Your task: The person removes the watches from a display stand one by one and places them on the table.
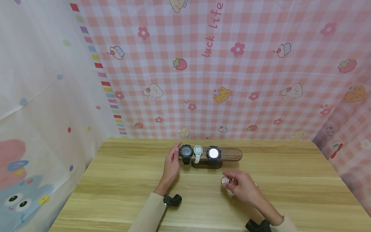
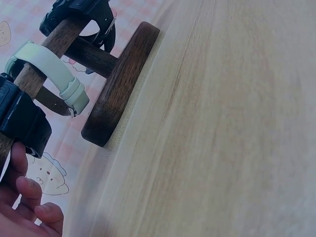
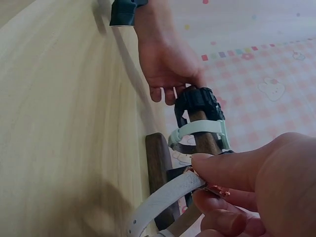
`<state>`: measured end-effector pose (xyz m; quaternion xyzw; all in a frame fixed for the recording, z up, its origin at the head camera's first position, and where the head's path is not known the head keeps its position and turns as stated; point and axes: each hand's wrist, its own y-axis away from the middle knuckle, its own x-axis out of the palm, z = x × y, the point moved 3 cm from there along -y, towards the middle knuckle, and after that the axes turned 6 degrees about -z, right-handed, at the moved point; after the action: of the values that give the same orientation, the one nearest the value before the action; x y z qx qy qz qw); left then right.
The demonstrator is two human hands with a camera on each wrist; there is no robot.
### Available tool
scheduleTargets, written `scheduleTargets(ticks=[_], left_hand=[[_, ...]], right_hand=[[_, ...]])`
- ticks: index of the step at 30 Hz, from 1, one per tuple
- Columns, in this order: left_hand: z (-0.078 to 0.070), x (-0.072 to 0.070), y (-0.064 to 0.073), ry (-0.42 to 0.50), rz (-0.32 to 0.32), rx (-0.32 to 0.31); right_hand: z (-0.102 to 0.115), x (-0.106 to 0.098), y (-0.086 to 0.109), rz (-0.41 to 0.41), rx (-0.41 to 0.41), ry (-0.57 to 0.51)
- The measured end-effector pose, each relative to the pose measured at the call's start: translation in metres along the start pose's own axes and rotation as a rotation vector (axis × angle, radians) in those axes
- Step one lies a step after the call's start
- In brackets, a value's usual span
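Observation:
A dark wooden watch stand has a horizontal bar on a low base. On its bar sit a black watch at the left, a pale mint watch beside it and another black watch with a bright, glaring face. My left hand grips the bar's left end with thumb and fingers, close against the outer black watch. In front of the stand, my right hand pinches a small white-strapped watch with rose-gold metal by its case. Its strap hangs in a curve, overlapping the stand in the right wrist view.
The stand is near the back of a light wooden table. Behind rises a pink checked cloth, with a white printed cloth at the left. A black band with a device is on the left wrist.

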<state>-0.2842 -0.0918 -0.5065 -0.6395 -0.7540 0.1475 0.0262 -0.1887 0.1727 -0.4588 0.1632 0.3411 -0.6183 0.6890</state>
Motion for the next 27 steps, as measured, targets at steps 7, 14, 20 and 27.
scheduleTargets(ticks=[7,14,20,27], left_hand=[[0.0,0.0,0.0,0.004,0.004,-0.012],[0.001,-0.001,-0.001,0.003,0.003,-0.024],[-0.005,-0.002,0.0,-0.001,0.029,-0.042],[-0.038,-0.007,0.01,0.007,0.041,-0.024]], right_hand=[[-0.002,0.007,0.0,0.017,0.029,0.006],[-0.005,0.012,0.001,0.031,0.011,0.001],[-0.007,0.017,0.002,0.041,0.025,-0.005],[-0.008,0.024,0.003,0.012,0.004,0.02]])
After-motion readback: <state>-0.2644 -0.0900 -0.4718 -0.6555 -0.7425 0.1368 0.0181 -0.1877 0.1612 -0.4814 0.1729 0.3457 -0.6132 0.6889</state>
